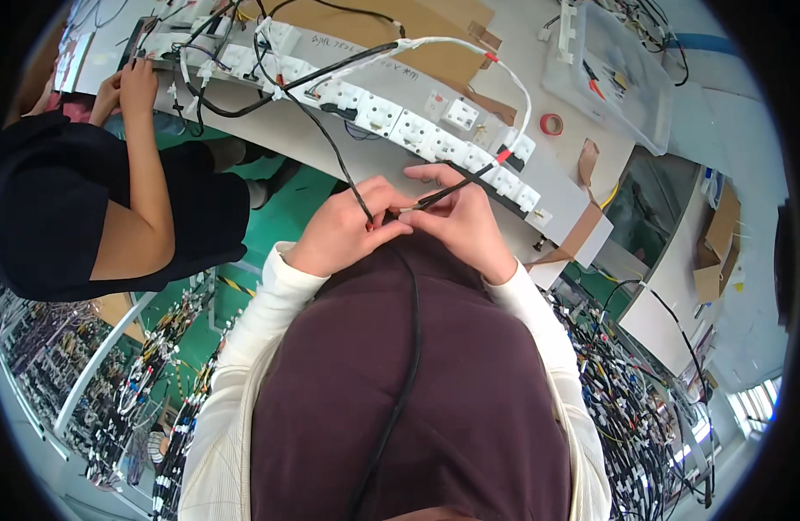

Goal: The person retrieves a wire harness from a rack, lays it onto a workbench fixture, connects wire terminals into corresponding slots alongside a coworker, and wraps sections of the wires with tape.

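Close together in front of my dark apron, both hands are closed in pinches. A thin black cable (414, 347) passes under my left hand (352, 217) and hangs down over the apron. That hand's thumb and fingers pinch the cable. My right hand (469, 226) grips the end of a black-sleeved harness (456, 187), which has a red tape band (504, 157) and continues into a white-wrapped stretch (523, 95). Small thin ends meet between the fingertips, too fine to make out. Another black cable (330, 143) runs from the bench down to my left hand.
A row of white socket blocks (414, 130) lines the bench edge. Beyond are cardboard (391, 30), a red tape roll (551, 124) and a clear plastic bin (608, 78) with tools. A co-worker (113, 200) works at the left. Dense hanging cables (625, 408) fill the lower right.
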The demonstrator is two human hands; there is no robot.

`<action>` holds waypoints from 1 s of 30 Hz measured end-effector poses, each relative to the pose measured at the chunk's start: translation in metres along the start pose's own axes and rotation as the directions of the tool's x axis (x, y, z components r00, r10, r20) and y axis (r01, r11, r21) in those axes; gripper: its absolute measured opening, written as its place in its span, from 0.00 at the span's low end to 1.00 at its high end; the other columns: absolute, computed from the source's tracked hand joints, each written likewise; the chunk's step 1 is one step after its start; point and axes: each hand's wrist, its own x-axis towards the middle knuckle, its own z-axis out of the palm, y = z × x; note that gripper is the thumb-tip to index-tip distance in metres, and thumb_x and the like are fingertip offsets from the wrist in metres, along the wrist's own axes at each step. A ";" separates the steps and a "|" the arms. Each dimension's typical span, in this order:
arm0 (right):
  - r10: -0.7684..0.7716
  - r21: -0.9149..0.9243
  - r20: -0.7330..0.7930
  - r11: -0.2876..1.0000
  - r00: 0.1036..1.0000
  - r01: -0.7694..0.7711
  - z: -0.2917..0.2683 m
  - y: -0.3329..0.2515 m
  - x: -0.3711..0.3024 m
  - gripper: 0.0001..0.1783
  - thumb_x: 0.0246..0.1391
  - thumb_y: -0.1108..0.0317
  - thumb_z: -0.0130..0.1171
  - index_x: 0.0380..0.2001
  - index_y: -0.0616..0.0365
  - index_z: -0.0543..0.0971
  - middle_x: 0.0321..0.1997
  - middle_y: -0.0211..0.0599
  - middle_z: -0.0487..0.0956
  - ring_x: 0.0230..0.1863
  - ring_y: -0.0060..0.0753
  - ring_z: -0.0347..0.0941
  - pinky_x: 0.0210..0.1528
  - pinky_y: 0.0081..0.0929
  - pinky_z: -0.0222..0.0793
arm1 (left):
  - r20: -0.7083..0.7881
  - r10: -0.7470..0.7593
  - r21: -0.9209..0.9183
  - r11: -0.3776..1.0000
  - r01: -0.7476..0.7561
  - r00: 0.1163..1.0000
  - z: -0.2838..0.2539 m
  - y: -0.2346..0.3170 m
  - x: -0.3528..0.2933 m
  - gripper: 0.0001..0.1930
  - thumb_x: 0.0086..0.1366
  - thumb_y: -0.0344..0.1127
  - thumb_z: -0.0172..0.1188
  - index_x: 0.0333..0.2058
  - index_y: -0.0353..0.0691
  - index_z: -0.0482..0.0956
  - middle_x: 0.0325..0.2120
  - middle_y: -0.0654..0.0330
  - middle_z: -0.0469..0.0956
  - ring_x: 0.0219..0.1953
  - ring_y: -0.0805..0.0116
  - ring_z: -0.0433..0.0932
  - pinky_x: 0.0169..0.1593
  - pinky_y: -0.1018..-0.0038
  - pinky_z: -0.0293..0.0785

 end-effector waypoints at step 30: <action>-0.833 -0.728 -0.210 0.483 0.512 0.487 0.028 0.028 0.071 0.13 0.39 0.83 0.66 0.32 0.59 0.82 0.34 0.37 0.81 0.33 0.36 0.80 0.32 0.28 0.76 | -0.212 0.414 0.433 0.852 -0.294 0.885 -0.018 -0.057 0.027 0.15 0.44 0.17 0.62 0.33 0.38 0.81 0.36 0.59 0.78 0.37 0.58 0.79 0.38 0.69 0.78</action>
